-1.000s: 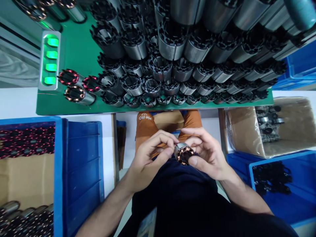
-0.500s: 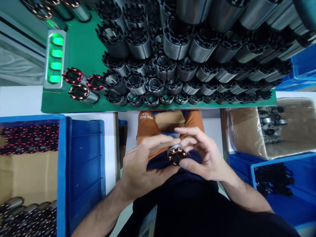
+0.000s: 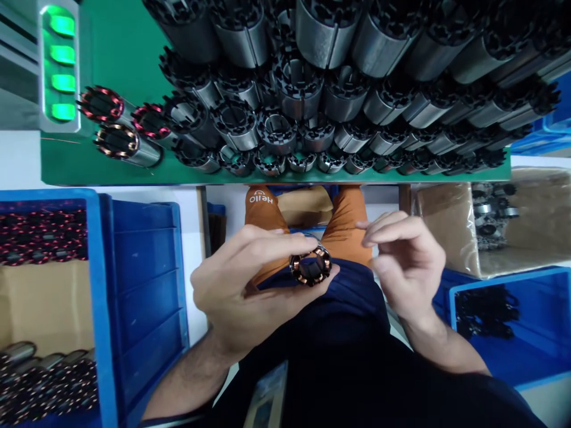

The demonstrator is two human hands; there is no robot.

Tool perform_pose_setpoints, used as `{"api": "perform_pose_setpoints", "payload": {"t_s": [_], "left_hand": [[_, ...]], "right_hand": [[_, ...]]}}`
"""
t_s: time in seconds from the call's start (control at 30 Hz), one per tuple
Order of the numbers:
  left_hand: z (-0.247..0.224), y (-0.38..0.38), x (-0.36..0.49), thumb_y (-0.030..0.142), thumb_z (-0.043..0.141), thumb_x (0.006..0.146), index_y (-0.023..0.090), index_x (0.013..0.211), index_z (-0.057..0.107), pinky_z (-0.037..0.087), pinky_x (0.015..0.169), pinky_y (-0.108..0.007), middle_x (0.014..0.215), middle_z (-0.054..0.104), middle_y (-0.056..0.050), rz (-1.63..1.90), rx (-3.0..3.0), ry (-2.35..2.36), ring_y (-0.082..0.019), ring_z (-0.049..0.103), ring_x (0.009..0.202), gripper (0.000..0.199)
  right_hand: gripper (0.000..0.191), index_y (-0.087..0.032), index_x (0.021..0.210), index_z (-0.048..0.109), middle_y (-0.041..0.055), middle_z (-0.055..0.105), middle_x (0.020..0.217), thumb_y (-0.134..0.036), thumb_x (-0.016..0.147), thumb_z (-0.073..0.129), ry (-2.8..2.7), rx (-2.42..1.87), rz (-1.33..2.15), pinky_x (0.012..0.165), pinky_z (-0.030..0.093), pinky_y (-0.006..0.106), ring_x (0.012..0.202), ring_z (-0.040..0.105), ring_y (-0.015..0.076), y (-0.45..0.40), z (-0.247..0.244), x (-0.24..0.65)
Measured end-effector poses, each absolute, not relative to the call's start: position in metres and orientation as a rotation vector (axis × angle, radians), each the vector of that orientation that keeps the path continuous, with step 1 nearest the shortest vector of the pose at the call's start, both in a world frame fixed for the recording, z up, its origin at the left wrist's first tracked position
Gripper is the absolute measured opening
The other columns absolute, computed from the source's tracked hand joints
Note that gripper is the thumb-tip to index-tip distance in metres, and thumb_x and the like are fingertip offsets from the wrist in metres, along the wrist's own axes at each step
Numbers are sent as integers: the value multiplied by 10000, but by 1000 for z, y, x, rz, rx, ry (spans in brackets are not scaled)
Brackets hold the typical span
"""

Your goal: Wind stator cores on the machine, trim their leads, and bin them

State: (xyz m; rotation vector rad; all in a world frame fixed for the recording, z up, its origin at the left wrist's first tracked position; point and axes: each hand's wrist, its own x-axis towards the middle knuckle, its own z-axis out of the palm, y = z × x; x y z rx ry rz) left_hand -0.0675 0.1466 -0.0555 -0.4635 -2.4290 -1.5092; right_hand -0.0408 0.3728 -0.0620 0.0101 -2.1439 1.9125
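A copper-wound motor stator (image 3: 311, 267) is held over my lap, its ring of copper coils facing up toward the camera. My left hand (image 3: 256, 273) grips it between the fingers on top and the thumb below. To the right, apart from the stator, my right hand (image 3: 405, 261) is raised with its fingers curled and a gap between thumb and fingertips. Whether something thin is between those fingers is too small to make out.
Many bare stators (image 3: 279, 134) stand in rows on a green board (image 3: 120, 53) ahead, beside a green-lit panel (image 3: 61, 65). Blue bins (image 3: 147, 285) flank me, the left one with wound stators. A lined carton (image 3: 446, 226) and a bin of black parts (image 3: 526, 356) are right.
My right hand has let go of the stator and moved away to the right. My left hand still holds the stator, now slightly farther left. The view has shifted closer to the board.
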Motion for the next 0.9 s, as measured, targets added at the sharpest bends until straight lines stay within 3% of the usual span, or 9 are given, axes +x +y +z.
{"api": "perform_pose_setpoints", "payload": {"t_s": [0.1, 0.27, 0.43, 0.5, 0.57, 0.7, 0.77, 0.9], "left_hand": [[-54, 147, -68, 409, 1007, 980, 358, 1238, 801, 693, 798, -370, 1110, 853, 66, -1517, -499, -2445, -160, 800, 929, 334], [-56, 151, -71, 440, 975, 1010, 347, 1252, 768, 674, 784, -371, 1089, 833, 55, -1453, -524, -2470, -168, 776, 912, 331], [-62, 158, -74, 485, 805, 1132, 255, 1313, 632, 646, 924, -395, 1163, 712, -56, -1574, -689, -2437, -215, 712, 1102, 341], [-65, 162, -76, 424, 742, 1145, 233, 1251, 610, 620, 954, -413, 1158, 688, -84, -1594, -709, -2415, -238, 684, 1131, 255], [-67, 165, -78, 394, 739, 1115, 235, 1085, 608, 597, 906, -415, 1034, 680, -78, -1560, -663, -2415, -251, 687, 1060, 209], [-71, 168, -82, 379, 773, 1063, 253, 880, 537, 528, 754, -402, 770, 607, -19, -1439, -702, -2444, -225, 666, 806, 324], [-75, 167, -81, 358, 766, 1072, 254, 943, 560, 544, 786, -396, 791, 622, -17, -1338, -747, -2434, -227, 663, 806, 265], [-86, 166, -75, 324, 754, 1105, 228, 1212, 624, 573, 895, -379, 1041, 708, -81, -1112, -800, -2363, -243, 669, 961, 194]], "right_hand": [[343, -352, 1320, 867, 46, 807, 1014, -309, 993, 963, -2250, 281, 1853, 1056, 651, 503, 965, 734, 258, 366, -61, -38], [162, -331, 1097, 876, 21, 804, 933, -183, 1030, 875, -2332, 291, 1776, 1054, 654, 516, 870, 741, 237, 370, -59, -42], [88, -313, 1109, 879, 39, 806, 943, -240, 1065, 855, -2314, 210, 1884, 993, 684, 474, 914, 757, 235, 368, -54, -42], [15, -288, 1061, 882, 39, 823, 946, -293, 1071, 873, -2224, 35, 2090, 873, 700, 393, 883, 771, 206, 358, -53, -41], [71, -279, 1052, 910, 30, 853, 960, -350, 1053, 913, -2076, -143, 2320, 798, 702, 327, 852, 792, 178, 348, -57, -38], [199, -406, 1214, 954, 10, 897, 1098, -338, 1026, 956, -1890, -279, 2541, 941, 701, 286, 1011, 838, 158, 336, -73, -30], [225, -448, 1218, 949, 6, 896, 1126, -314, 1038, 943, -1894, -311, 2534, 973, 687, 279, 1055, 832, 154, 334, -79, -27], [148, -396, 1137, 967, 19, 875, 1039, -347, 998, 979, -1887, -350, 2517, 892, 686, 289, 968, 808, 165, 335, -81, -28]]}}
